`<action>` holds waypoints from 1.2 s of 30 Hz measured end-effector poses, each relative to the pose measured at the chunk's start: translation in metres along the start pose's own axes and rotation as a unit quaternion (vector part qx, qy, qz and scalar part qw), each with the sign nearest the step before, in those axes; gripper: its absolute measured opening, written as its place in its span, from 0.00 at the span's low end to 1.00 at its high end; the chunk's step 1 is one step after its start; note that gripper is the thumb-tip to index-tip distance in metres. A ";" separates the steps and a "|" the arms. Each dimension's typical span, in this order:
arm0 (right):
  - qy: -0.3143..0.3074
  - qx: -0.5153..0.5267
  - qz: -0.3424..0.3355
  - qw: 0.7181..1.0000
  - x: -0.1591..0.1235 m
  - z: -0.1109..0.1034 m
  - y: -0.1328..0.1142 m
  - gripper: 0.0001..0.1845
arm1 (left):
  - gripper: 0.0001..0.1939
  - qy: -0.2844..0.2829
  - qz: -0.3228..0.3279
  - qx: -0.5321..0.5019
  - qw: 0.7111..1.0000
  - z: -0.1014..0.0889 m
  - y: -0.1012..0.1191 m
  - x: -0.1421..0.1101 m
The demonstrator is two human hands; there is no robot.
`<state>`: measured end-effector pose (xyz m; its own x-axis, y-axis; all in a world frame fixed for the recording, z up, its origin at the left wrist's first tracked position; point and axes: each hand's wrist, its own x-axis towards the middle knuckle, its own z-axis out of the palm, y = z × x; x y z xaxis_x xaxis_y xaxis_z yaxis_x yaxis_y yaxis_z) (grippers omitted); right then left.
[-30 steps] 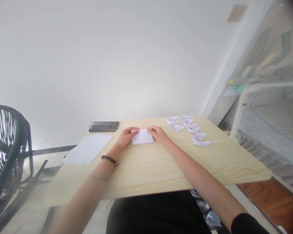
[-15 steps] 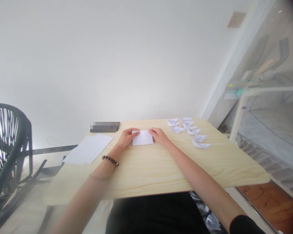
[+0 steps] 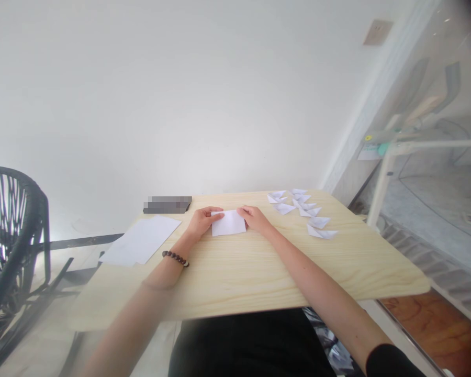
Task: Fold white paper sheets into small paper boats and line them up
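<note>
Between my two hands is a small white rectangle of paper (image 3: pixel 228 224), held a little above or against the tabletop; I cannot tell which. My left hand (image 3: pixel 203 220) pinches its left edge near the upper corner, thumb on the near face. At the right edge, my right hand (image 3: pixel 255 218) grips the upper corner between thumb and curled fingers. The fingers behind the paper are partly hidden. Several folded white paper boats (image 3: pixel 308 210) stand to the right of my right hand. Left of my left wrist lie flat white paper sheets (image 3: pixel 143 241).
The pale wooden table (image 3: pixel 235 288) has its far edge by the white wall. A dark flat object (image 3: pixel 167 204), partly pixelated, lies at the back left. A black woven chair (image 3: pixel 19 235) stands left of the table. To the right is a white metal frame (image 3: pixel 382 183).
The whole view has shifted very slightly. Both hands keep their hold on the paper, which tilts marginally; otherwise nothing differs visibly.
</note>
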<state>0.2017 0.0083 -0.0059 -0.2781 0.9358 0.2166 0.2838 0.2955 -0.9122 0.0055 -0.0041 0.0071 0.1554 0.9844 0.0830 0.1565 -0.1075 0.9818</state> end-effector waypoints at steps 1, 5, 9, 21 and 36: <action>0.001 -0.004 -0.005 1.000 0.000 0.000 0.000 0.18 | 0.25 -0.002 0.000 -0.004 1.000 0.000 0.000 0.000; 0.007 -0.021 -0.013 1.000 0.000 -0.001 0.001 0.18 | 0.25 -0.005 -0.002 -0.016 1.000 0.001 0.003 -0.001; 0.003 -0.009 -0.005 1.000 0.000 -0.001 0.001 0.18 | 0.25 -0.002 0.000 -0.022 1.000 0.002 0.003 -0.001; -0.035 0.059 0.023 0.997 -0.001 0.000 -0.004 0.15 | 0.24 0.010 -0.017 -0.023 1.000 0.001 0.006 -0.001; -0.049 0.066 0.023 0.996 -0.002 -0.001 -0.007 0.15 | 0.22 0.011 -0.007 -0.022 1.000 0.000 0.002 0.000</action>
<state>0.2012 0.0044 0.0000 -0.3570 0.9228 0.1446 0.1766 0.2187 -0.9597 0.0058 -0.0047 0.0087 0.1319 0.9886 0.0724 0.1151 -0.0878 0.9895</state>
